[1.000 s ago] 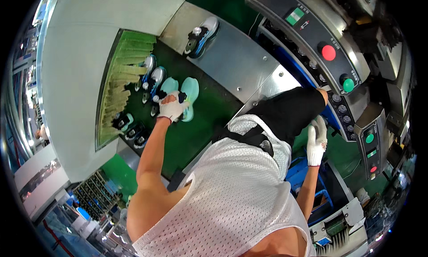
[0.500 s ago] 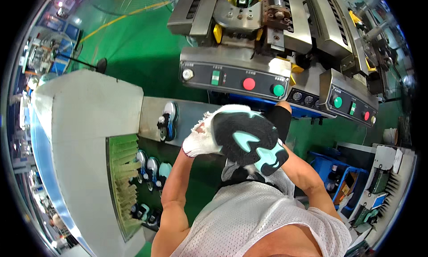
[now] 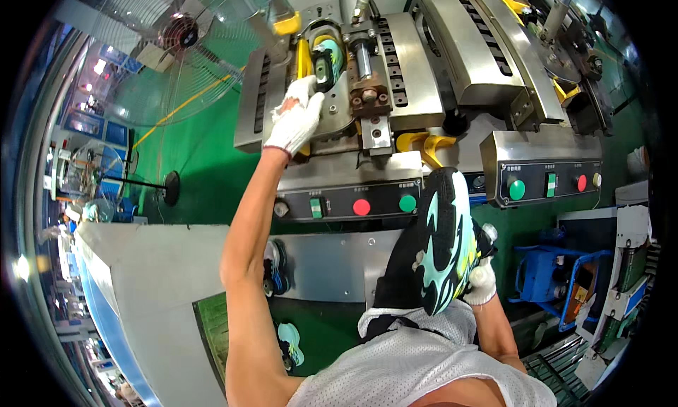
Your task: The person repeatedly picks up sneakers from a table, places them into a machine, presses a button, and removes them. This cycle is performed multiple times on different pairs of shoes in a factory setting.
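Observation:
My left hand (image 3: pixel 295 117), in a white glove, reaches up to the metal press machine (image 3: pixel 395 68). Its fingers rest on a teal and black shoe (image 3: pixel 326 60) clamped between yellow parts at the machine's top. My right hand (image 3: pixel 482 283), also gloved, grips a black shoe with a teal and black sole (image 3: pixel 443 244). It holds that shoe sole up in front of my chest, below the machine's control panel (image 3: pixel 353 207).
The panel carries red and green buttons, and a second button panel (image 3: pixel 547 184) sits to the right. A large fan (image 3: pixel 180 47) stands at the upper left. More shoes (image 3: pixel 275 269) lie on the grey table and green mat (image 3: pixel 212 322) below. A blue cart (image 3: pixel 544 276) stands at the right.
The view has swung from the shoe table up to the machine. The teal-soled shoe picked off the mat is now in my right hand, and my left hand has risen to the machine.

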